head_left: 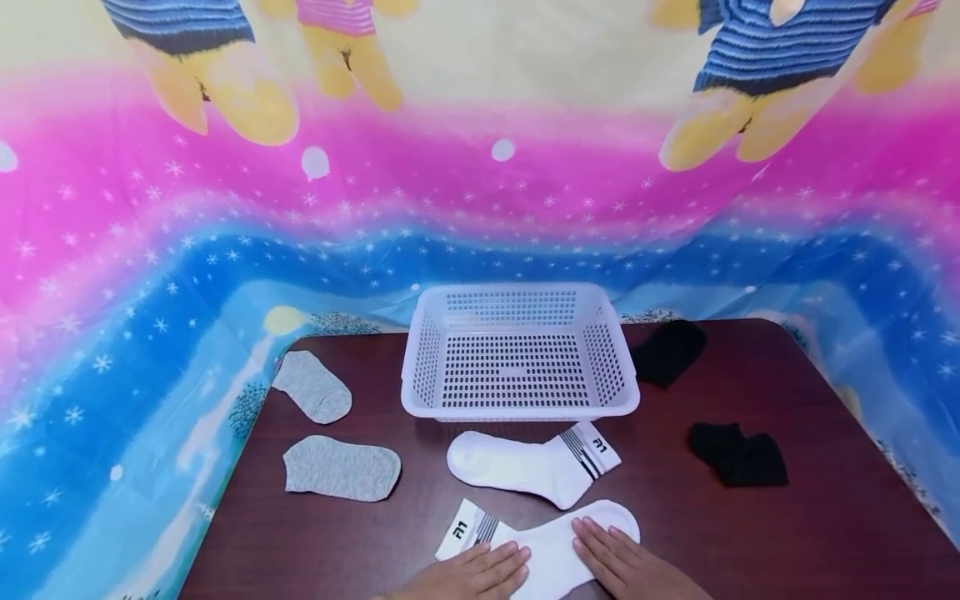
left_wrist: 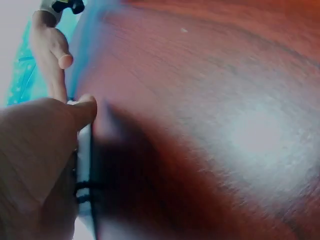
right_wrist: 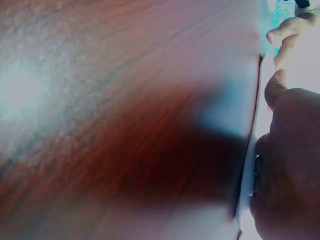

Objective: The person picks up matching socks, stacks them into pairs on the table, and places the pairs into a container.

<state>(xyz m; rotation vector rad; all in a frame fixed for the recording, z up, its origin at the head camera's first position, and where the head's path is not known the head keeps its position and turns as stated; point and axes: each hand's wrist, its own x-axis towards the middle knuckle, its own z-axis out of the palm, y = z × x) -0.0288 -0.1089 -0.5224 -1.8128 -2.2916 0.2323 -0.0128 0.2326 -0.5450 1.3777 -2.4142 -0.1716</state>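
Note:
A white ankle sock (head_left: 551, 546) with a striped, lettered cuff lies flat at the table's front. My left hand (head_left: 480, 573) rests on it near the cuff, fingers straight. On the toe half my right hand (head_left: 626, 562) lies with its fingers extended. Just beyond is a second white sock (head_left: 517, 467), its cuff pointing right. In the left wrist view the left hand (left_wrist: 40, 150) presses along the thin white edge of the sock. The right wrist view has the right hand (right_wrist: 292, 160) over the same sock at the frame's right side.
A white plastic basket (head_left: 517, 414) stands behind the white socks. Two grey socks, a farther one (head_left: 315, 387) and a nearer one (head_left: 342, 468), lie at left. At right are two black socks, one (head_left: 670, 354) beside the basket and one (head_left: 738, 456) nearer. A patterned cloth (head_left: 480, 192) hangs behind the table.

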